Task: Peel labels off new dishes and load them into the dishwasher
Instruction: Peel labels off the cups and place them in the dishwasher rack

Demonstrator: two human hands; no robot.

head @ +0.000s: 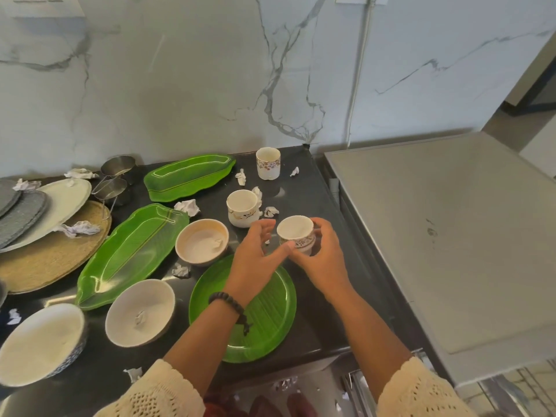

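Cream sleeves (156, 392) frame both hands. The right hand (323, 260) grips a patterned cup (296, 236) near the table's (304, 332) right edge; left hand (255, 257) fingers spread, thumb touching it. Crumpled labels (187, 207) lie about; no dish looks loaded yet.

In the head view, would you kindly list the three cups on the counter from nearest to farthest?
Cup held in the right hand (cup) → cup with gold pattern → floral cup near the wall.

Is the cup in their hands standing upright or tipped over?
Upright. The cup shows its open mouth facing up, with the right hand wrapped round its side and the left hand's thumb touching it.
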